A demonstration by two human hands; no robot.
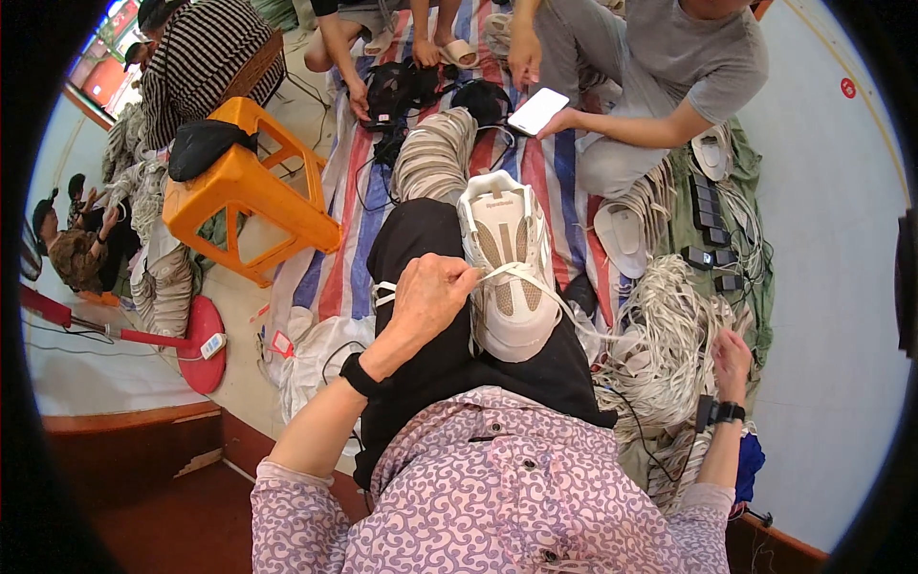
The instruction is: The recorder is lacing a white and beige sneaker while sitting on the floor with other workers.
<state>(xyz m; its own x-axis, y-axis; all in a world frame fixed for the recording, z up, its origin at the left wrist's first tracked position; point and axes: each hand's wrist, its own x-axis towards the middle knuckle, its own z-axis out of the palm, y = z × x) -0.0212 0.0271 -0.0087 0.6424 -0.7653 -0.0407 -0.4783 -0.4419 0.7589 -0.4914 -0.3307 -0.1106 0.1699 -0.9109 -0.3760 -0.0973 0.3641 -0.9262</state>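
Note:
A beige and white shoe upper lies on my lap, over black trousers. My left hand is closed on a white lace that runs across the upper. Off to the right, my right hand is stretched out, pulling the same lace away from the shoe beside a heap of white laces. Both wrists wear black bands.
An orange plastic stool stands at the left with a black bag on it. A striped sheet covers the floor ahead. Another person sits opposite holding a white phone. More people sit at the far left. Stacked uppers lie ahead.

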